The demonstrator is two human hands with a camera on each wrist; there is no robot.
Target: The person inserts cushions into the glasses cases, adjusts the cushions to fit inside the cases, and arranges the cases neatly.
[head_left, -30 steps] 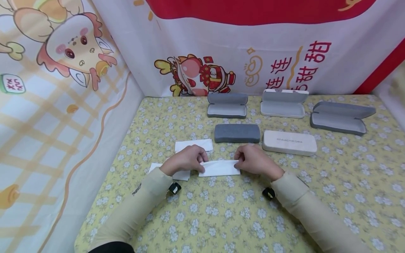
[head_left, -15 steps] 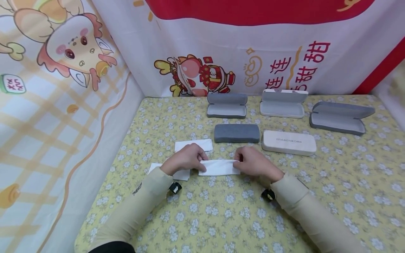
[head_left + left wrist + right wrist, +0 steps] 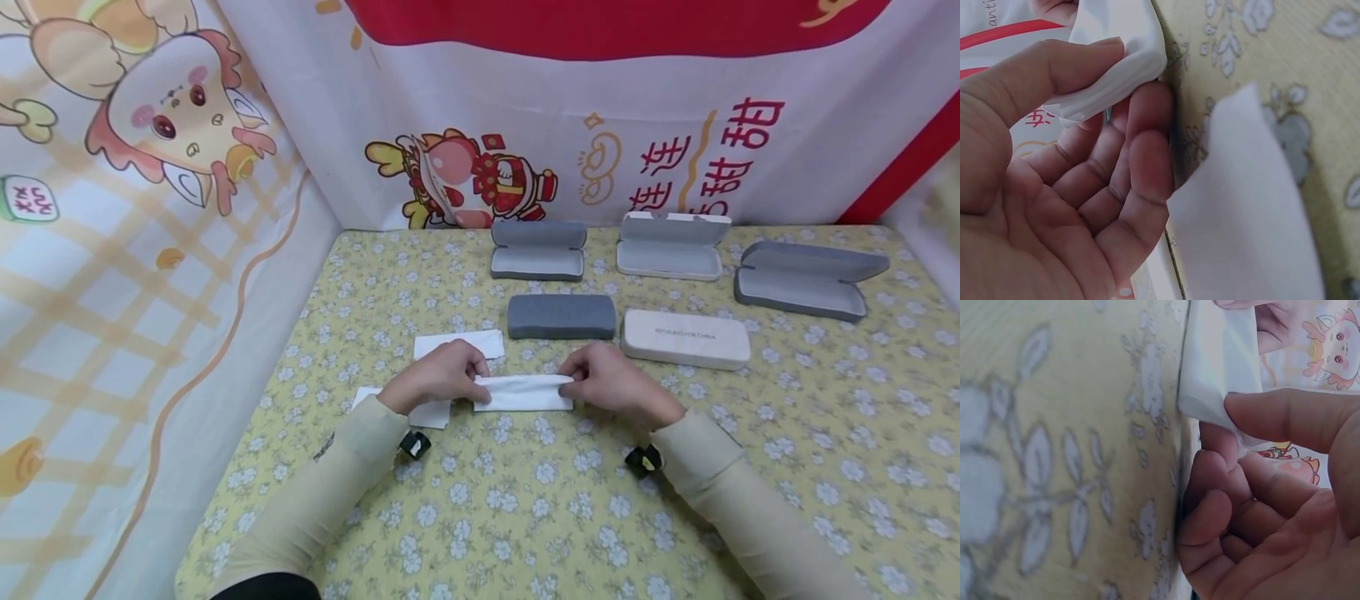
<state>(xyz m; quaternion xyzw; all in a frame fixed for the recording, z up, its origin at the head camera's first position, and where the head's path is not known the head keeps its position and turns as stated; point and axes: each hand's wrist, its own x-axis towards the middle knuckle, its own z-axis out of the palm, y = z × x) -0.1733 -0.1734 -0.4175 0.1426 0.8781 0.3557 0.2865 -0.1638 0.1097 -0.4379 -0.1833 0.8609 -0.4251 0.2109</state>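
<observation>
A white cloth (image 3: 525, 393), folded into a narrow strip, lies between the two hands in the head view. My left hand (image 3: 448, 373) pinches its left end, thumb on top and fingers beneath; the left wrist view shows several stacked layers at the folded cloth's end (image 3: 1116, 78). My right hand (image 3: 606, 379) pinches the opposite end the same way, with the cloth (image 3: 1219, 369) rounded at its fold in the right wrist view. Beside and partly under the left hand lies another folded white cloth (image 3: 433, 414), and a further one (image 3: 459, 342) sits just behind it.
Behind the hands stand a closed grey glasses case (image 3: 561, 317) and a closed white one (image 3: 686, 338). Farther back are open cases: a grey (image 3: 537, 262), a white (image 3: 670, 258) and another grey (image 3: 801, 292). A flowered tablecloth (image 3: 495, 517) covers the table; printed curtains hang behind.
The folded cloth has shifted slightly away from the person and to the right, its far edge raised a little. The right hand has moved slightly right; both hands keep their pinch.
</observation>
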